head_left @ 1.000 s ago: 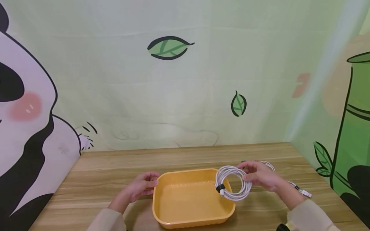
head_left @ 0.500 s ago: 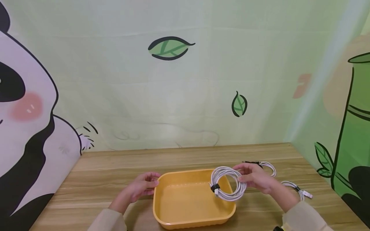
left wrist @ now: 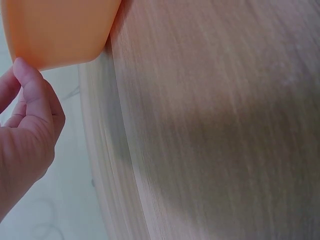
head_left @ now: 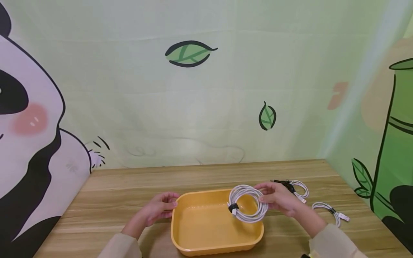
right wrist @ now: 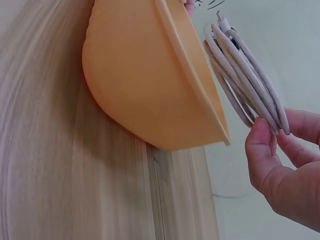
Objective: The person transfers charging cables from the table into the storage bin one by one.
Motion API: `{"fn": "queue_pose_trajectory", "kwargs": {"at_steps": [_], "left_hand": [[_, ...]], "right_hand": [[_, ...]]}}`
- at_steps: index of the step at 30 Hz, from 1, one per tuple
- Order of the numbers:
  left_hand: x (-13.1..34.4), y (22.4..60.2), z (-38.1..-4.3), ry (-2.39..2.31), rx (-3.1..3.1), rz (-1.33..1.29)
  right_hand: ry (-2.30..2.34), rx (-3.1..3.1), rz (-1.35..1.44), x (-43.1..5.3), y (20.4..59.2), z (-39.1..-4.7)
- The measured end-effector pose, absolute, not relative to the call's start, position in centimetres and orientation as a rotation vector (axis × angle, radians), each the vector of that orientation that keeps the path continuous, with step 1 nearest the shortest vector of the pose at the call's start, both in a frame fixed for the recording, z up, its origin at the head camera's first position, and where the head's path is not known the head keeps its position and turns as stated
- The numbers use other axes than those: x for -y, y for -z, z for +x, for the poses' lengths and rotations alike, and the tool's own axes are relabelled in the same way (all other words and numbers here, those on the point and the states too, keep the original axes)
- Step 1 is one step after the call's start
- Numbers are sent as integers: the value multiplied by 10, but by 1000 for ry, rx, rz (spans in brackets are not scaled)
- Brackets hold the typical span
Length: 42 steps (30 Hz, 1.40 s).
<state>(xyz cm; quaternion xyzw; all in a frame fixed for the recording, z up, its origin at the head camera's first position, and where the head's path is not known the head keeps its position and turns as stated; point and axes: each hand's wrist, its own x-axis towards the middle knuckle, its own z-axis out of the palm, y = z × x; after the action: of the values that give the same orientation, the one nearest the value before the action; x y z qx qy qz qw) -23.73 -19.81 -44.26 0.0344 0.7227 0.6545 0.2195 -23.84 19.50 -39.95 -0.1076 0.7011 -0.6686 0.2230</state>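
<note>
Between the hands, a tray (head_left: 206, 227) is being borne by the table (head_left: 135, 186). Its left rim is being touched by the left hand (head_left: 158, 208), presumably for steadiness; whether it is being pinched cannot be told. Over the tray's right side, a coil (head_left: 250, 217) is being pinched by the right hand (head_left: 280, 200) at one edge, seemingly so that its loops are being kept clear of the rim. These are being bound together by a strap (head_left: 233, 207). Just beyond the right hand, a black cable (head_left: 289, 186) is lying.
</note>
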Motion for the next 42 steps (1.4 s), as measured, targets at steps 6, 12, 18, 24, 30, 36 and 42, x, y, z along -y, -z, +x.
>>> {"fn": "queue_pose_trajectory", "kwargs": {"at_steps": [6,12,18,24,30,36,42], "left_hand": [[198,442,-236,-1810,-2010,85],[198,443,-237,-1813,-2010,80],[198,442,-237,-1807,-2003,80],[198,441,-237,-1798,-2018,74],[198,441,-238,-1792,-2023,72],[198,441,-238,-1794,-2018,86],[198,441,-237,-1794,-2016,91]], "right_hand": [[1849,-1925,-277,-185,401,-238],[1855,-1922,-257,-174,401,-236],[1849,-1942,-238,-163,399,-233],[1832,-1976,-188,-154,400,-232],[1846,-1993,-146,-145,405,-233],[1855,-2005,-158,-136,409,-233],[1863,-2008,-136,-128,411,-232]]}}
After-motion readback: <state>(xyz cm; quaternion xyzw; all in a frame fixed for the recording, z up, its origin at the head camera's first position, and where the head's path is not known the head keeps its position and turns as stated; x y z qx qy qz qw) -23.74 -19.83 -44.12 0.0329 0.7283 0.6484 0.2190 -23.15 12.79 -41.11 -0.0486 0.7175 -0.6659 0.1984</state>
